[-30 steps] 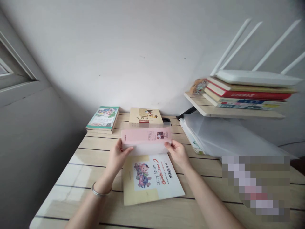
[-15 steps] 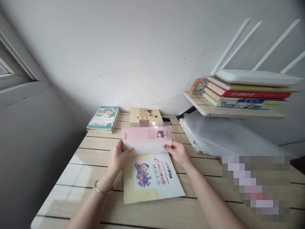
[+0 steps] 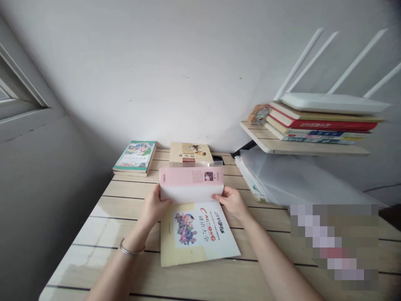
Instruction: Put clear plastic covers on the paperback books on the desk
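Observation:
Both my hands grip a pink-and-white book (image 3: 188,192) by its two sides, its pink panel with small print and a photo facing me. My left hand (image 3: 155,205) closes on the left edge, thumb across the white part. On the right edge, my right hand (image 3: 233,203) pinches with the thumb in front. Just below lies a pale picture book (image 3: 196,234) with cartoon figures and red lettering, flat on the table. Whether the two are joined cannot be told. A clear plastic edge shows above the pink panel.
A slatted wooden table (image 3: 94,230) meets the wall. Green-edged books (image 3: 135,156) lie at the back left, a beige book (image 3: 191,152) at the back centre. At right, a raised shelf (image 3: 272,146) bears stacked books (image 3: 322,124) and a white router (image 3: 335,103), above plastic-covered papers (image 3: 288,175).
Very little differs. The view shifts slightly, and both hands keep their hold on the pink-and-white book in the same place.

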### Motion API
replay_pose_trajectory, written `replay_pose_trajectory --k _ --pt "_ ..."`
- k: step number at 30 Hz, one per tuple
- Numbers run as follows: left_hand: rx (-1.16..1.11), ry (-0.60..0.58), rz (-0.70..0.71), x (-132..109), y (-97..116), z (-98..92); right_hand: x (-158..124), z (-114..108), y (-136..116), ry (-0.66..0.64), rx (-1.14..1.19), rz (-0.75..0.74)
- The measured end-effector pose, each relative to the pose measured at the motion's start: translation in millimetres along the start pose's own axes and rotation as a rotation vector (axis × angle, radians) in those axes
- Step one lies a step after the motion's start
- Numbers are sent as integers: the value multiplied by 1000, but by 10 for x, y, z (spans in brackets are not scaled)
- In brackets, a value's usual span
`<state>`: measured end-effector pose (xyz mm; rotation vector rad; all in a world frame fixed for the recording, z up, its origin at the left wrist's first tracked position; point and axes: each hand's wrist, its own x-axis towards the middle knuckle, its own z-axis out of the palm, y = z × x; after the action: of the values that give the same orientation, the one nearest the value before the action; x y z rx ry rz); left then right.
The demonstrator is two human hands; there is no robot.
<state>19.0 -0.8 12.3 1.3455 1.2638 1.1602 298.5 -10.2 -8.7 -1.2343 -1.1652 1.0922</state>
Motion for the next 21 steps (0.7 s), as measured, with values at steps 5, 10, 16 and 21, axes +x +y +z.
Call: replay_pose_trajectory --k 5,10,16,21 --pt "39 72 29 13 5 10 -5 4 9 67 -111 -47" --pt "19 92 66 25 14 69 -29 80 -17 127 -162 -103" --pt "2 112 53 19 33 117 -28 99 -57 55 -96 -119" --pt "-38 193 65 68 28 67 13 79 -97 -26 -15 -101"
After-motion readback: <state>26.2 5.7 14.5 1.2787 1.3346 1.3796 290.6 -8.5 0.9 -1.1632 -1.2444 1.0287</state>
